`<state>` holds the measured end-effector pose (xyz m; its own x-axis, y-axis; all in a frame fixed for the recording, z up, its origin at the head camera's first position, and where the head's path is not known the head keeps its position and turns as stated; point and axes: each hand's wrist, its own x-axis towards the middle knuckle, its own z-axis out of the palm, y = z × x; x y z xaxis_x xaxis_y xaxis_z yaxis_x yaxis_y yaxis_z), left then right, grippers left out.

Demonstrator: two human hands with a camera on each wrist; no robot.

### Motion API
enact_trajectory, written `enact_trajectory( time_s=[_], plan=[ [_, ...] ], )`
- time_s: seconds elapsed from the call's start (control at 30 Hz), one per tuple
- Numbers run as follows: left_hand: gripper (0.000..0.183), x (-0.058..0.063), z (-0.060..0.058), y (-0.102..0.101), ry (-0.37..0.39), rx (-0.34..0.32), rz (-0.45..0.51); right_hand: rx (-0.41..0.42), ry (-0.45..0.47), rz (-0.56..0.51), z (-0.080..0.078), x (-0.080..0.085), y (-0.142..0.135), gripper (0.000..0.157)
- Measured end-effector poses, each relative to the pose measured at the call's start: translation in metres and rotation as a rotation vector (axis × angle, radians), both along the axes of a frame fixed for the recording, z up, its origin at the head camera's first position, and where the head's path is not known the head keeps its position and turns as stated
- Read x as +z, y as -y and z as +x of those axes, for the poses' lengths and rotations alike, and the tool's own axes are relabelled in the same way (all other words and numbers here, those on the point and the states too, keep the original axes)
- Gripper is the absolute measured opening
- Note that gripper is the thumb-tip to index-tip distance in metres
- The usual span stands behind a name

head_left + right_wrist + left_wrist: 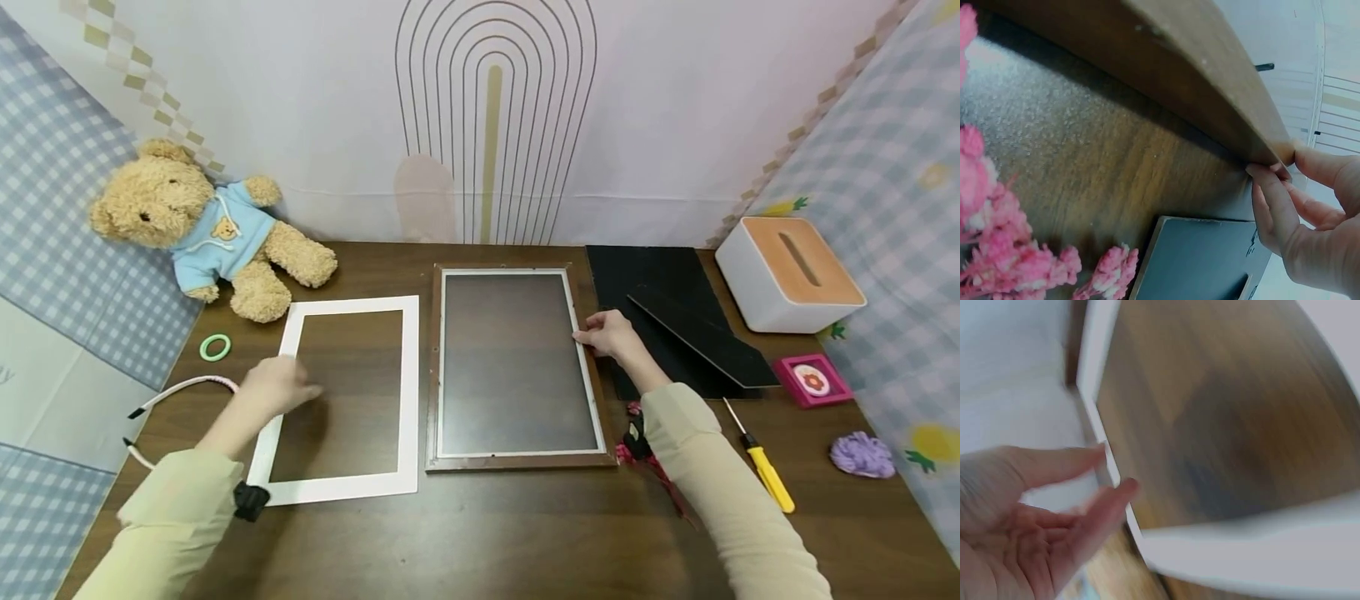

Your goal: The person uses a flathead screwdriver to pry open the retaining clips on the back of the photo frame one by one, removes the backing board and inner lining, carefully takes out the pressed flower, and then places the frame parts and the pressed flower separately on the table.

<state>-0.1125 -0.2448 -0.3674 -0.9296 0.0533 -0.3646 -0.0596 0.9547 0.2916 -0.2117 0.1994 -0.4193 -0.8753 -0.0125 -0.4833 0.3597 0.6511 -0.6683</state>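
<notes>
A brown picture frame [519, 462] lies face down with a clear pane [517, 367] inside its white inner edge. My right hand [609, 335] pinches the frame's right side, thumb on top and fingers against the outer side; the right wrist view shows this right hand [1310, 215] at the frame's edge [1210, 69]. To the left lies a white rectangular mat [410, 392] with an open middle. My left hand [273, 387] is over the mat's left side. In the blurred left wrist view, a gap shows between its thumb [1066, 464] and fingertips [1119, 494], with nothing held.
Black boards [697, 342] lie right of the frame, one tilted. Pink dried flowers [656, 467] sit under my right forearm, and a yellow screwdriver [770, 479] lies farther right. A tissue box [787, 275] stands at the back right. A teddy bear [225, 233], green ring [215, 347] and headband [183, 385] are left.
</notes>
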Motion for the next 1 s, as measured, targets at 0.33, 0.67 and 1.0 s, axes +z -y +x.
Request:
enact_trajectory(
  time_s=[0.33,0.67,1.0],
  plan=[
    [0.066,-0.029,-0.043,-0.107,0.132,0.045,0.483,0.040,-0.021,-0.004,0.007,0.000,0.001,0.051],
    [0.066,-0.036,-0.064,-0.133,0.406,0.407,0.857,0.012,-0.020,-0.024,0.018,0.001,0.002,0.051],
    [0.021,-0.036,-0.071,-0.124,0.504,0.471,1.207,-0.006,-0.103,0.015,0.020,0.013,-0.002,0.048]
  ],
)
